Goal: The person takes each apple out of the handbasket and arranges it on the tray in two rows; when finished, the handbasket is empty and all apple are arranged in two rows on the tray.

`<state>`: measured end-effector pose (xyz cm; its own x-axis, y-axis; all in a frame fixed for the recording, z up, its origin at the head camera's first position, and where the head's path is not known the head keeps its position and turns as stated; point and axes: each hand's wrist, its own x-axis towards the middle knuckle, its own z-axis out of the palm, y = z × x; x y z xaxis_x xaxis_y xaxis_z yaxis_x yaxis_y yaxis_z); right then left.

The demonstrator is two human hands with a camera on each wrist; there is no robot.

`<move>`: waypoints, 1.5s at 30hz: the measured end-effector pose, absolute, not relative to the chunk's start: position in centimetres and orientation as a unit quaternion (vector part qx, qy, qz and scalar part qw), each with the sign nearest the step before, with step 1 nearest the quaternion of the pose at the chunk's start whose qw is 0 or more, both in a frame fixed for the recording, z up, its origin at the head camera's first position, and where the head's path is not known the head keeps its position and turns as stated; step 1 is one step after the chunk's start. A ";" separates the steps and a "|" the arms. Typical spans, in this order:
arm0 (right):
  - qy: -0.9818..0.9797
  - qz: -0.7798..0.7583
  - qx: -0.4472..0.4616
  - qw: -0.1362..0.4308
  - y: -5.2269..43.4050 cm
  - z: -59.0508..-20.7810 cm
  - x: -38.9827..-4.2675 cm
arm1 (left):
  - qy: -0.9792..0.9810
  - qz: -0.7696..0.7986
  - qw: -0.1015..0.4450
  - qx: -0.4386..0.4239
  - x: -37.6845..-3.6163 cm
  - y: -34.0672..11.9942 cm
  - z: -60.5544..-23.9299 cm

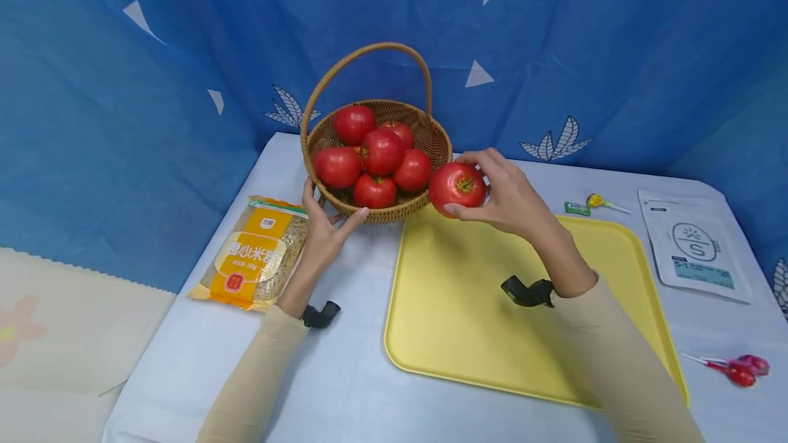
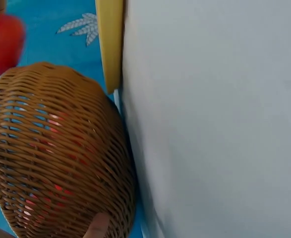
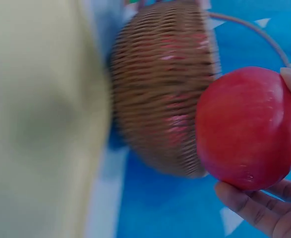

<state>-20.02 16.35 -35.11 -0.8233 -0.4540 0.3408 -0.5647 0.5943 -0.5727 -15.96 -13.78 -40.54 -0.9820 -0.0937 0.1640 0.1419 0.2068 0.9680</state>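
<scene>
A brown wicker basket [image 1: 418, 207] with a tall arched handle stands at the back of the table, piled with several red apples [image 1: 382, 151]. Against its front left side rests my left hand [image 1: 324, 238], thumb and fingers spread; the thumb tip touches the weave in the left wrist view. My right hand [image 1: 507, 193] grips another red apple [image 1: 452, 186] by its sides, stem facing up, just right of the basket rim. That apple [image 3: 247, 129] fills much of the right wrist view, held between thumb and fingers, with the basket [image 3: 160, 89] behind it.
Below my right arm lies a yellow tray [image 1: 455, 320]. Left of the basket is a bag of noodles [image 1: 252, 255]. At the right are a white pouch [image 1: 692, 245], a yellow lollipop [image 1: 595, 200], a small green packet [image 1: 577, 208] and red and pink lollipops [image 1: 741, 376]. A blue curtain hangs behind.
</scene>
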 end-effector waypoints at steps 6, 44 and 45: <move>-0.903 0.333 0.267 0.039 18.3 -40.0 -19.7 | -0.727 -0.682 0.083 0.008 -16.8 -13.8 -41.4; -0.875 0.264 0.405 -0.024 6.7 -36.0 -30.5 | -0.709 -0.688 0.158 0.000 -16.5 -11.9 -42.1; -0.878 0.259 0.402 -0.030 6.4 -36.0 -30.8 | -0.711 -0.686 0.158 -0.002 -16.5 -11.9 -42.0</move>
